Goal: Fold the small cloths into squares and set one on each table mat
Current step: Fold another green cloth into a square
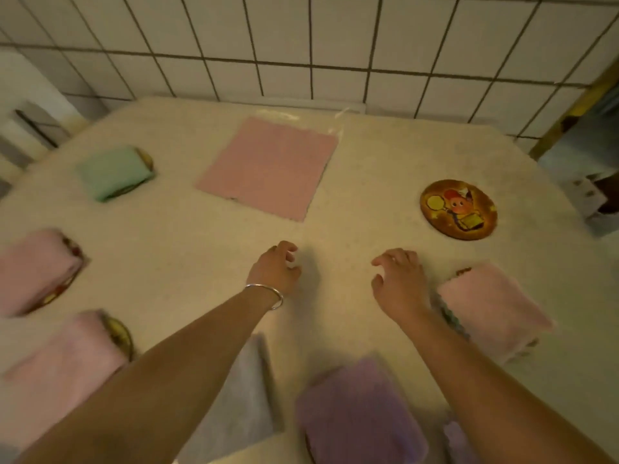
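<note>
A pink cloth [268, 167] lies spread flat at the far middle of the table. A round brown mat with a cartoon picture [458, 209] sits bare at the right. Folded cloths rest on mats around the table: a green one [114, 172], pink ones at the left [37, 269] and lower left [63, 363], a pink one at the right [492, 306], a purple one [358, 410] and a grey one [241, 396] near me. My left hand [276, 267] and my right hand [398, 279] hover over the bare table middle, fingers apart, holding nothing.
The speckled cream table [187, 246] ends at a white tiled wall [301, 45] behind. A clear plastic wrapper [335, 123] lies at the far edge behind the flat pink cloth. Dim objects stand off the table at the right [589, 195].
</note>
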